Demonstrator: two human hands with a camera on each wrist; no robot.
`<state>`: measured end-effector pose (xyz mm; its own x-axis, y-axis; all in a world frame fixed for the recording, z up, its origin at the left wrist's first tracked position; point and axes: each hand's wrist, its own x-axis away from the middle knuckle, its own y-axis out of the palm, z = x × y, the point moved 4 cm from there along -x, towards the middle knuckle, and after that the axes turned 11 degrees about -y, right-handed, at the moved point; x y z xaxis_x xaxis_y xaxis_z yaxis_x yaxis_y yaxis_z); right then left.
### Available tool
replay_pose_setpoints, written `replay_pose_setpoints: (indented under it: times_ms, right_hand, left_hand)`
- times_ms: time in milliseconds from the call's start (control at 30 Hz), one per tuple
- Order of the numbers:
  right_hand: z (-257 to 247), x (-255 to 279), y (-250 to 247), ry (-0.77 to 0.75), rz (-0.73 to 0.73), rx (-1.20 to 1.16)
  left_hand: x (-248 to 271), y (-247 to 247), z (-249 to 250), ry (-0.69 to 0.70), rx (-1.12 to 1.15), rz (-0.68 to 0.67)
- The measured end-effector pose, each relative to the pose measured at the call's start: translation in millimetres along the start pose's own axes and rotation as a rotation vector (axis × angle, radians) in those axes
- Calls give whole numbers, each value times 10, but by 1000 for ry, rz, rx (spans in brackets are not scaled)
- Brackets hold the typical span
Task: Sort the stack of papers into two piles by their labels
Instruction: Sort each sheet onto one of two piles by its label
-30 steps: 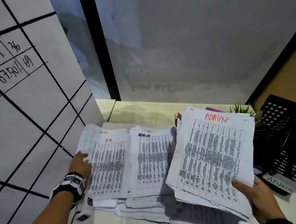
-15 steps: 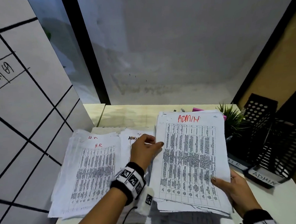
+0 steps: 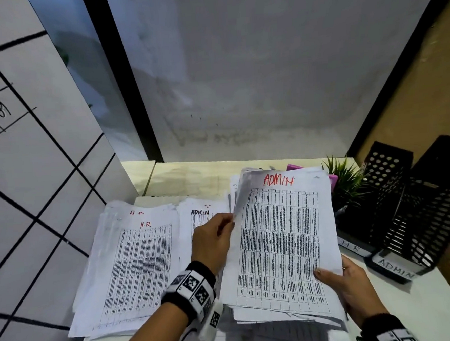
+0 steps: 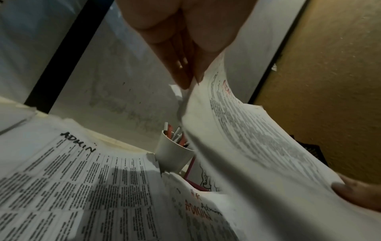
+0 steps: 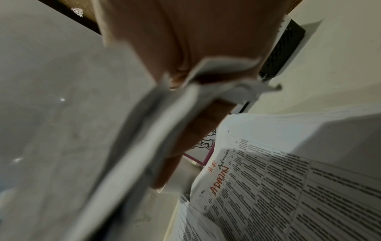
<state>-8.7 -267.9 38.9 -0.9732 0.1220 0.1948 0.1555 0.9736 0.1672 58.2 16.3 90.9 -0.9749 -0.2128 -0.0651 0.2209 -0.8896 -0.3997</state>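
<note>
My right hand (image 3: pixel 338 282) holds up a thick bundle of printed sheets (image 3: pixel 281 243) by its lower right edge; the top sheet is marked ADMIN in red. My left hand (image 3: pixel 228 222) pinches the left edge of that top sheet (image 4: pixel 237 124) and lifts it off the bundle. On the desk at the left lies a pile headed HR (image 3: pixel 135 268). Beside it lies a pile headed ADMIN (image 3: pixel 200 214) in black, partly hidden by my left hand. More labelled sheets (image 5: pixel 278 187) lie under the raised bundle.
Black mesh file trays labelled HR (image 3: pixel 352 249) and ADMIN (image 3: pixel 396 268) stand at the right. A small green plant (image 3: pixel 343 179) and a white cup of pens (image 4: pixel 173 154) sit behind the papers. A whiteboard (image 3: pixel 35 182) closes the left side and a wall rises at the back.
My left hand left the HR pile, crossed right and took the left edge of the top ADMIN sheet, which now curls up. The bundle in my right hand has shifted slightly.
</note>
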Motion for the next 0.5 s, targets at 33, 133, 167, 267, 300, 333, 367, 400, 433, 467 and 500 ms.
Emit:
replay_pose_setpoints:
  times_ms: [33, 133, 167, 267, 300, 333, 367, 400, 433, 467, 500]
  right_hand:
    - [-9, 4, 13, -1, 1, -1]
    - [-31, 15, 29, 2, 7, -6]
    - [-45, 22, 30, 6, 7, -11]
    - [-54, 30, 17, 14, 4, -13]
    - [-52, 34, 11, 16, 8, -16]
    - [-43, 38, 16, 16, 14, -27]
    - [-43, 45, 24, 9, 17, -38]
    - [-28, 38, 21, -7, 22, -40]
    - [-24, 30, 23, -18, 18, -33]
    - [-5, 23, 17, -13, 23, -27]
    - [2, 20, 17, -8, 21, -38]
  left_hand:
    - [28, -11, 10, 55, -5, 10]
    - [123, -48, 38, 210, 3, 78]
    - [163, -44, 48, 253, 18, 88]
    - [296, -22, 132, 276, 95, 7]
    - [332, -9, 154, 260, 116, -31]
    - [354, 9, 161, 222, 121, -65]
    - [366, 28, 155, 181, 132, -99]
    - [367, 41, 143, 120, 152, -129]
    - [355, 61, 131, 62, 196, -172]
    - [341, 77, 131, -1, 255, -213]
    - [322, 99, 132, -75, 328, -245]
